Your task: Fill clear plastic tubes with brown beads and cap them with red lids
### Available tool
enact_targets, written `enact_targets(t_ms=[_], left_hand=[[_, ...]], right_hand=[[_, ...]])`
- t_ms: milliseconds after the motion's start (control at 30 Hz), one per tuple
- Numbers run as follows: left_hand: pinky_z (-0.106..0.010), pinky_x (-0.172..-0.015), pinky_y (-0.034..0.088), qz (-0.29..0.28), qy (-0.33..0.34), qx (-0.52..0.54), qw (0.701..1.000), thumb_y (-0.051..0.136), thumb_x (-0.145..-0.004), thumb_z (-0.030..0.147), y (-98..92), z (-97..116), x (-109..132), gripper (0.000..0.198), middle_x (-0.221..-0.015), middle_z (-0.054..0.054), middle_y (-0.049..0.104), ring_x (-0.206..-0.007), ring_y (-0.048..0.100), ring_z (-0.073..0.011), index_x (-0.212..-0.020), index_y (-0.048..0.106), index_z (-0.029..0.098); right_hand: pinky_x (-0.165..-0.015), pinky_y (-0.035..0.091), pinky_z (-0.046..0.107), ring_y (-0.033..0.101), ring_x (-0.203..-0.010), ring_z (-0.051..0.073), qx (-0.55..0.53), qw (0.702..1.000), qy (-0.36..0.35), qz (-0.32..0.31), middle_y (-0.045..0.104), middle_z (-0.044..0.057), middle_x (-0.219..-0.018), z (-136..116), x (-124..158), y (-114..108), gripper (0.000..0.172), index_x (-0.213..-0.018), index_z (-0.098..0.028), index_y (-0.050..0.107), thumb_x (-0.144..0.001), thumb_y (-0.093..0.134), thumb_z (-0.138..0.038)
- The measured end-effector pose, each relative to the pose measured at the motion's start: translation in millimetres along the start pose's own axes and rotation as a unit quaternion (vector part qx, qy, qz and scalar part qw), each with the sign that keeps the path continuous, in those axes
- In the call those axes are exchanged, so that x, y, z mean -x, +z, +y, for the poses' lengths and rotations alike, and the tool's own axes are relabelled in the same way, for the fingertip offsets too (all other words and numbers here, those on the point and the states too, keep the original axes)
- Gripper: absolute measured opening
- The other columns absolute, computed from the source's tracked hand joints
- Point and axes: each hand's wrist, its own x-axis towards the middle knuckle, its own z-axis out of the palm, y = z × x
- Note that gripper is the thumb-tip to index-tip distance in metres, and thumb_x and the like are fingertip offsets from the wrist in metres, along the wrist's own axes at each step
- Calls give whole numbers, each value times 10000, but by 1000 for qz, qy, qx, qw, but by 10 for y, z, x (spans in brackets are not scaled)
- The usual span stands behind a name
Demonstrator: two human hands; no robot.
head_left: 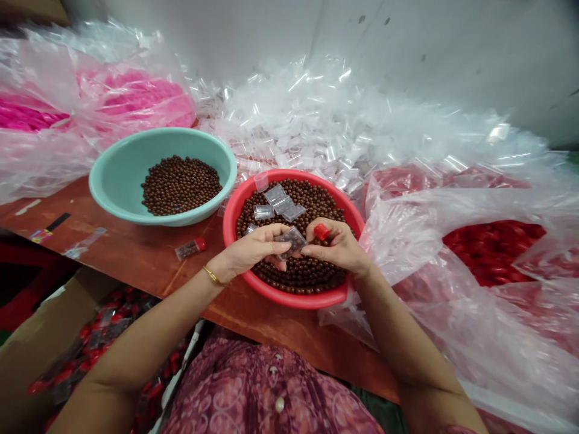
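Above a red basin [296, 299], the left hand [257, 246] pinches a clear container [295, 240], apparently uncapped; the right hand [340, 248] clasps a red cap [321, 231]. Capped containers [94, 356] lie in the near-left box [49, 322]; capless containers [277, 196] remain in the basin.

Cap [321, 232] & basin [289, 299] red, bowl [115, 175] teal, beads [312, 278] brn.

My left hand [251, 247] gripping small clear container [295, 241], dark contents showing through; my right hand [341, 248] touching its edge, red cap [321, 232] held too. Both above red basin [294, 300] of brown balls [312, 278], loose clear containers [278, 198] on top. Teal basin [116, 172] to left, smaller brown heap [181, 184] inside. Red-capped container [190, 248] on surface [149, 256] near both basins. Red pieces [493, 250] in plastic bag [402, 244] at right.
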Motion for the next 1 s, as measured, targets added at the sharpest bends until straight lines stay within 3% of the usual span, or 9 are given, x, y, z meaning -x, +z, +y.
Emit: enact_targets(t_ms=[67,167,267,367,467,567,700,800,1000], left_hand=[[-181,-586,502,20,16,-11,1000,670,-721,280,-6,-13,-3,305,-884,-22,592,-689,561,-76,-973,559,147],[-183,-629,486,52,46,-42,997,656,-732,234,8,-25,-10,278,-908,-26,603,-685,574,-68,-972,548,147],[-203,-681,492,68,76,-77,992,644,-726,179,43,-37,-20,256,-931,-25,586,-739,558,-79,-965,558,145],[-246,-732,510,80,92,-92,988,622,-736,184,64,-70,-29,259,-978,-36,566,-825,542,-113,-984,556,149],[-274,-763,508,99,108,-120,982,603,-753,211,62,-113,-31,281,-1027,-53,561,-887,531,-143,-1022,544,155],[-270,-741,501,108,117,-161,974,566,-778,219,58,-145,-26,272,-1031,-60,558,-879,529,-148,-1039,529,155],[-258,-680,485,128,111,-219,961,507,-812,219,65,-157,-10,249,-950,-44,564,-786,529,-132,-1052,509,156],[-279,-746,472,129,131,-271,945,504,-822,232,67,-151,6,237,-933,-44,587,-810,540,-142,-1045,518,151],[-302,-821,442,129,148,-347,917,585,-778,282,69,-129,45,281,-965,-44,626,-884,564,-171,-1021,545,147]], right_hand=[[-533,372,225,421,-575,88,-4,1000,9,21,458,-40,-633,48,2,-31,379,-702,-183,524,-645,723,-500],[-497,382,219,419,-564,91,-7,995,63,80,447,-34,-670,127,15,-57,390,-871,-189,573,-775,562,-567],[-479,393,219,417,-529,92,5,991,88,104,447,-31,-657,141,45,-24,385,-980,-199,597,-878,416,-523],[-526,438,229,491,-580,106,59,992,57,96,557,-9,-734,67,72,50,363,-1124,-224,596,-898,424,-451],[-709,498,269,600,-794,144,131,989,-11,74,653,30,-954,-16,84,114,333,-1157,-230,609,-901,451,-373],[-817,496,293,627,-904,166,205,974,-66,77,673,51,-983,-48,100,148,331,-1188,-210,601,-908,454,-309],[-805,509,291,647,-865,171,302,944,-100,84,676,74,-901,-44,148,174,365,-1251,-177,559,-915,440,-257],[-772,521,287,653,-829,173,346,927,-117,87,671,77,-849,-46,180,180,377,-1274,-171,539,-920,427,-240],[-716,529,278,653,-794,173,360,919,-155,39,668,90,-887,-26,223,212,431,-1349,-180,448,-920,408,-201]])
